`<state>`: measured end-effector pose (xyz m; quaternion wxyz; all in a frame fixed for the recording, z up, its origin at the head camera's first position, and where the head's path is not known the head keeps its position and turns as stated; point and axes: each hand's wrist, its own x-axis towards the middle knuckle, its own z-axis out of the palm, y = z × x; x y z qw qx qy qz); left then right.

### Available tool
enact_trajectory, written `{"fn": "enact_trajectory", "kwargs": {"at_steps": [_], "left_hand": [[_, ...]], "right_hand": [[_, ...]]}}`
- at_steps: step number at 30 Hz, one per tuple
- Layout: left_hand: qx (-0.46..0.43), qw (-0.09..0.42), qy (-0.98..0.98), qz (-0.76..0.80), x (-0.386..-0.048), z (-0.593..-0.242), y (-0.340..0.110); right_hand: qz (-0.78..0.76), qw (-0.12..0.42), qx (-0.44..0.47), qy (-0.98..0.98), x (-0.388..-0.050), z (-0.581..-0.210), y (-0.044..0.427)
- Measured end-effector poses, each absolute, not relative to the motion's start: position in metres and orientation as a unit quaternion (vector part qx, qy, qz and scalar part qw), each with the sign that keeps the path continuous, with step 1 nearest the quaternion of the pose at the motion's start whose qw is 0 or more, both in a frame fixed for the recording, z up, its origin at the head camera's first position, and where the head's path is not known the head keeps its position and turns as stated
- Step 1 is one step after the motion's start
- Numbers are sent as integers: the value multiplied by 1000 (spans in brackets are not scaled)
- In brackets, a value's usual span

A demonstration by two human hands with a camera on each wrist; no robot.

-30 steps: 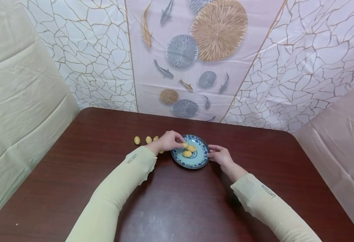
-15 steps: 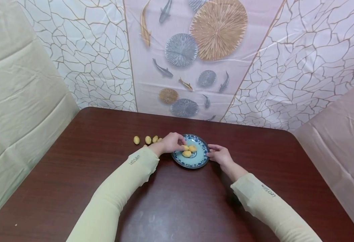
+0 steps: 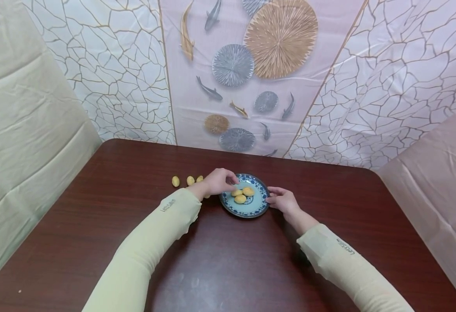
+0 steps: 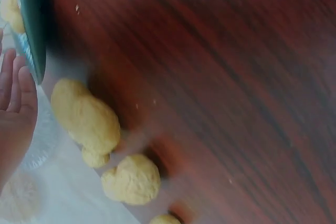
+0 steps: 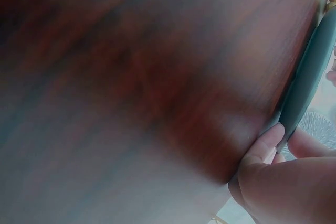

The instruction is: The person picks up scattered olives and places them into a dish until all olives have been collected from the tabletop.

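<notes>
A round blue-and-white plate (image 3: 258, 204) sits on the table, bearing three small yellow potato-like lumps (image 3: 240, 199). Over its left side is my left hand (image 3: 216, 181), fingertips just above the leftmost lump and holding nothing. The left wrist view shows the fingers of this hand (image 4: 14, 103) fairly straight beside the plate's edge (image 4: 34, 35). At the plate's right rim my right hand (image 3: 284, 201) pinches the edge. From the right wrist, the thumb and a finger of that hand (image 5: 289, 177) lie on either side of the plate's rim (image 5: 307, 80).
Left of the plate, several more yellow lumps (image 3: 175, 181) lie in a loose group on the dark wooden table (image 3: 220, 260); the left forearm partly hides them. Close up, these lumps (image 4: 94, 124) look wrinkled. A patterned cloth (image 3: 134, 78) hangs behind the table's far edge.
The left hand set its yellow lump down beside the other two on the plate, let go, and drew back slightly up and left. My right hand stayed at the rim.
</notes>
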<state>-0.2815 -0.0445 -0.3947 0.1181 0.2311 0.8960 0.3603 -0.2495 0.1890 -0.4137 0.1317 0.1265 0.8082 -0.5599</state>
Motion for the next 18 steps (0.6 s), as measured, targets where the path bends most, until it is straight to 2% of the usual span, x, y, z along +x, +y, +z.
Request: {"fn": "enact_trajectory", "kwargs": {"at_steps": [18], "left_hand": [[127,59,856,497,-290,-384,-117]], "right_hand": [[-561,129,124,808,-251,-416,190]]}}
